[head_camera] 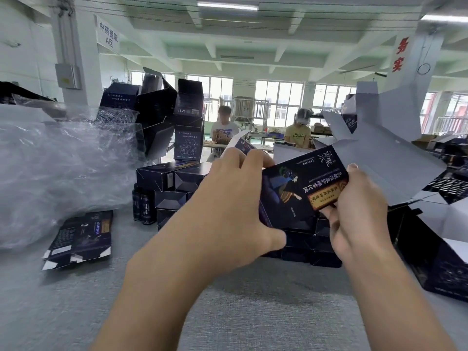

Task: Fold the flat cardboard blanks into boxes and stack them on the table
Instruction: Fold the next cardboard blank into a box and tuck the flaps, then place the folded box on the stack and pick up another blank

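Shaping one dark printed box (304, 188) in mid-air above the grey bench (253, 312), apparently midway through the fold, with the body squared up and a pale flap poking out beyond the far end.

Gripping the box's left end with the left hand (228, 198), fingers curled over the top edge and thumb tucked underneath. Pinching the right end with the right hand (359, 211), thumb pressed on the printed face and fingers bent under the lower corner.

Holding the box tilted, right end raised, between the two hands and clear of the bench, directly in front of the stack of folded boxes (172, 178) standing further back.

Probably heading next for closing the loose end flaps, which calls for steadying the body with one hand while tucking with the other, then setting the finished box on the stack.

Also showing a flat blank (81, 236) lying on the bench at the left, just beside crumpled clear plastic wrap (63, 160) — and opened white-backed blanks (379, 153) piled at the right.
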